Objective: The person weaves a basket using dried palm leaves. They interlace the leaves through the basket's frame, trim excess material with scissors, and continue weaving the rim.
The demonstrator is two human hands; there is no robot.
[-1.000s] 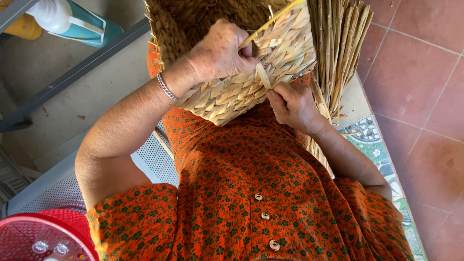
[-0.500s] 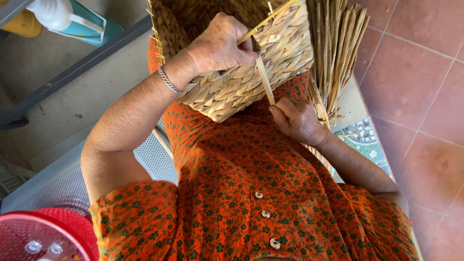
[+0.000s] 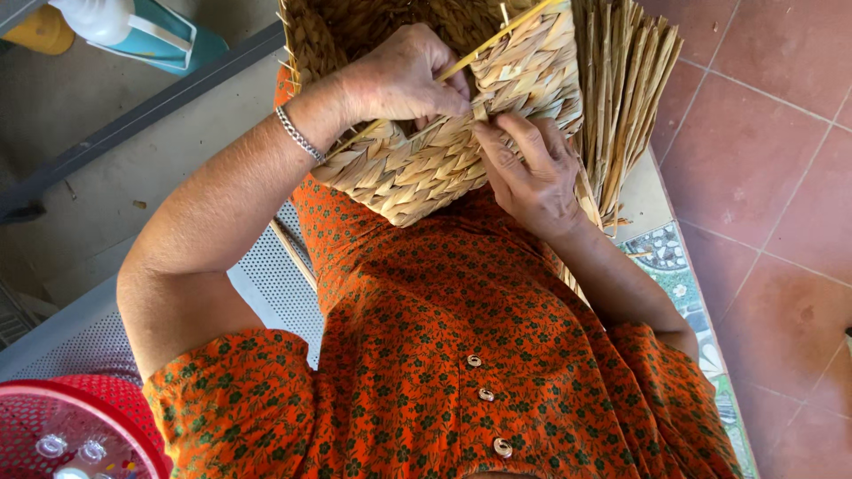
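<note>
Left hand (image 3: pixel 404 75) curled, gripping woven basket (image 3: pixel 444 160) rim | right hand (image 3: pixel 532 173) pinching straw strand (image 3: pixel 480 111)

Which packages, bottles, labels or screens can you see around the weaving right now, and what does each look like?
White bottle: top left on the floor, rounded, lying against a teal container.
Teal container: top left, boxy, white-edged panel on its side.
Yellow container: far top left, rounded, cut off by the frame.
Red mesh basket: bottom left, round, small clear items inside.
No screens or signs in view.
</note>
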